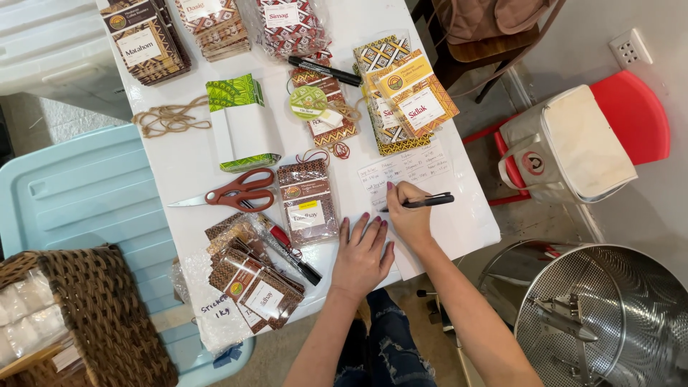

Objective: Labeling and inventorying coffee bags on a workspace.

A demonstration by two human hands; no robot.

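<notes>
The patterned packets at the table's far edge [147,43] are cut off by the frame; the handwriting on the sheet of paper [437,193] is too small to read; the wicker basket [100,308] beside the table's left near corner runs out of view, and holds clear bags of something white [25,315] whose contents cannot be made out; the steel drum [609,315] on the floor to the right shows a perforated wall and metal fittings inside, its lower part cut off.

The right hand [410,215] rests on the paper near the table's near edge, fingers closed together around a black pen [423,203] that lies almost level, its tip on the sheet; the left hand [362,254] lies flat just beside it at the near edge, fingers spread a little and holding nothing, fingertips close to a brown labelled pouch [308,202]; red-handled scissors [233,192] lie shut left of that pouch; a stack of similar pouches [254,283] sits on bubble wrap at the near left corner, a black marker [290,251] beside it.
</notes>
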